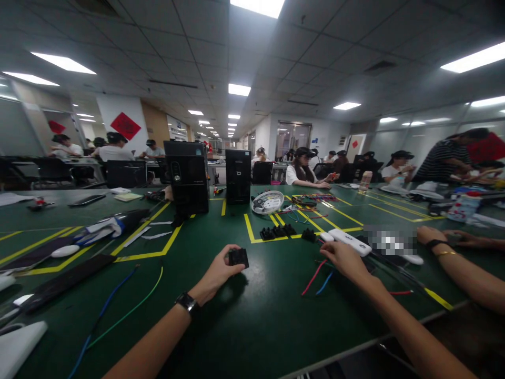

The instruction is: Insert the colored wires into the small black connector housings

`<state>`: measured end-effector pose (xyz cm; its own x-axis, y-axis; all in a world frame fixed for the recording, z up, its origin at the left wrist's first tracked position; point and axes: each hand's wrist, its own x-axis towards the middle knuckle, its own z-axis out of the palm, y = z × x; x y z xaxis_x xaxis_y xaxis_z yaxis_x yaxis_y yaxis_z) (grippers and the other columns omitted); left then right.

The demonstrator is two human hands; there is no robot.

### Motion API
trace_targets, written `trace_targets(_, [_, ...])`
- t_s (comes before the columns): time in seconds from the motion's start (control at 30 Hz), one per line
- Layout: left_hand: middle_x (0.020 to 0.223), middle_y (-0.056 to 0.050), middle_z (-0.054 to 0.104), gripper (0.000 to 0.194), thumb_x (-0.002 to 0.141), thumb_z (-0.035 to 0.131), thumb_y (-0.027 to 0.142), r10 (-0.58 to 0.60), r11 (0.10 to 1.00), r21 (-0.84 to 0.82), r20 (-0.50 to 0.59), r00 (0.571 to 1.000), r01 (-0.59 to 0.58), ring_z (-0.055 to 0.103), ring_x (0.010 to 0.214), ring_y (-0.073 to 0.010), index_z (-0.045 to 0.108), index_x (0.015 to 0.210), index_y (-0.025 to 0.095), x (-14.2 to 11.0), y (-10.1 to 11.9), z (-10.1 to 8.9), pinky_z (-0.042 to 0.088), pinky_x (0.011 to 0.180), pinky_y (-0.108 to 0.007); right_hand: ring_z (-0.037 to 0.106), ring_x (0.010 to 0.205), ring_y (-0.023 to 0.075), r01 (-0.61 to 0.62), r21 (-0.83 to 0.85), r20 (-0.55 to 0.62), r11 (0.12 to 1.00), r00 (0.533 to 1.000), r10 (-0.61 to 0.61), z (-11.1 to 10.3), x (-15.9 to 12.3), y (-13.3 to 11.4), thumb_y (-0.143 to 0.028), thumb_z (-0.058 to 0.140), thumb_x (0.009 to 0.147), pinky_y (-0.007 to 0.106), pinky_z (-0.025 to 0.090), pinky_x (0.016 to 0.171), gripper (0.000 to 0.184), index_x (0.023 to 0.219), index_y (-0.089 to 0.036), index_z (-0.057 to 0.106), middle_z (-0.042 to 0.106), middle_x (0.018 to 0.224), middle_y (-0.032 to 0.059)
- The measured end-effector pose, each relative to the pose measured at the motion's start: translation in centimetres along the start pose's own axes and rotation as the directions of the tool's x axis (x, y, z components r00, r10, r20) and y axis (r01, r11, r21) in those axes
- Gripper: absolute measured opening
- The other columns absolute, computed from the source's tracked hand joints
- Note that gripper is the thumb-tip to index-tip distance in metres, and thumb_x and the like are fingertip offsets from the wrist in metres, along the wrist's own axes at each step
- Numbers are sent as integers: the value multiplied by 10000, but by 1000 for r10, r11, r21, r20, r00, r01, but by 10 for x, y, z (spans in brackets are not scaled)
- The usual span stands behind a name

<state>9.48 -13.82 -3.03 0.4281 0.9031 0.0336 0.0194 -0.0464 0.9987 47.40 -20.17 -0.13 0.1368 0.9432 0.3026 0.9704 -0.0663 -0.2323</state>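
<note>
My left hand [213, 272], with a dark watch on its wrist, grips a small black block-shaped part [239, 258] between thumb and fingers, just above the table. My right hand [347, 260] has its fingertips pinched together over the right part of the table; what is in them, if anything, is too small to make out. Close below those fingertips a red wire [314, 278] and a blue wire [324, 283] show on the green tabletop. Just behind the hand lies a white power strip-like device [349, 241]. Several more black parts [278, 231] sit in a row farther back.
Two black computer towers [238, 176] stand at the back. A white basket [268, 202] sits right of them. Long blue [103, 310] and green wires lie at left, near a black sleeve-like strip [69, 281]. A co-worker's arm [465, 268] reaches in from the right.
</note>
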Motion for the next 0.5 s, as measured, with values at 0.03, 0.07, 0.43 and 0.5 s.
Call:
trace_targets(0.03, [833, -24, 617, 536, 693, 702, 271, 7, 1000, -14, 9, 1000, -7, 532, 625, -100, 456, 1166, 212, -1, -1, 0, 384, 532, -184, 638, 755, 194, 5, 5, -40, 1000, 999, -5, -3, 3, -2, -329, 531, 835, 258, 371, 596, 201, 851, -214, 695, 708, 822, 52])
trace_targets(0.07, [834, -21, 612, 531, 694, 703, 263, 22, 999, -28, 11, 1000, -22, 531, 631, -97, 458, 1162, 213, -2, -2, 0, 388, 530, -181, 636, 756, 197, -1, 3, -69, 1000, 998, 1, -7, 7, -4, -336, 534, 829, 261, 370, 596, 205, 841, -210, 695, 708, 815, 53])
trace_targets(0.43, [955, -71, 576, 572, 722, 691, 208, 42, 967, -252, -28, 999, -47, 642, 718, -161, 363, 1189, 235, -2, -4, 1, 535, 639, -317, 619, 626, 202, -42, 165, -420, 985, 901, 109, -67, 68, -26, -477, 536, 792, 281, 385, 573, 322, 729, -176, 631, 690, 694, 70])
trace_targets(0.5, [936, -69, 590, 575, 714, 695, 187, 67, 967, -242, -45, 997, -76, 629, 683, -144, 367, 1184, 227, -2, -4, -1, 524, 599, -285, 611, 629, 205, 21, 203, -523, 979, 848, 90, -83, 74, -45, -510, 553, 775, 284, 393, 576, 345, 723, -174, 606, 680, 694, 73])
